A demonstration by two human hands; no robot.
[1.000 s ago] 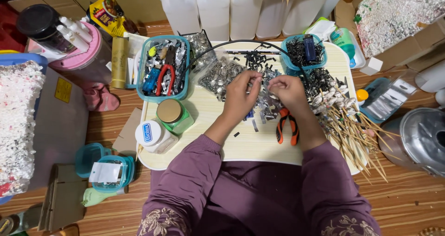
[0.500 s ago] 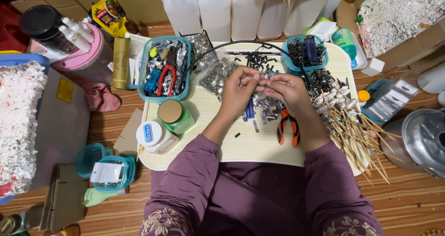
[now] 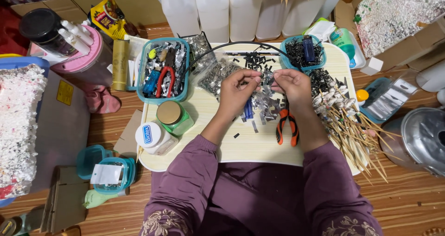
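My left hand (image 3: 237, 90) and my right hand (image 3: 291, 85) meet over the middle of a small pale wooden table (image 3: 241, 143). Both pinch a small silvery strip (image 3: 266, 77) between thumb and fingers, one hand at each end. Under the hands lies a heap of shiny foil pieces (image 3: 262, 104) with a blue pen-like stick (image 3: 248, 110). Orange-handled pliers (image 3: 286, 127) lie on the table just below my right wrist. Purple sleeves cover both forearms.
A teal tray (image 3: 163, 71) of tools sits at the table's left, two jars (image 3: 160, 127) in front of it. A second teal tub (image 3: 303, 50) stands at the back right. Bamboo sticks (image 3: 354, 134) with shells fan off the right edge. White jugs (image 3: 241, 9) line the back.
Both hands have risen from the foil heap and drawn together. They now hold a small strip between them, slightly farther back on the table.
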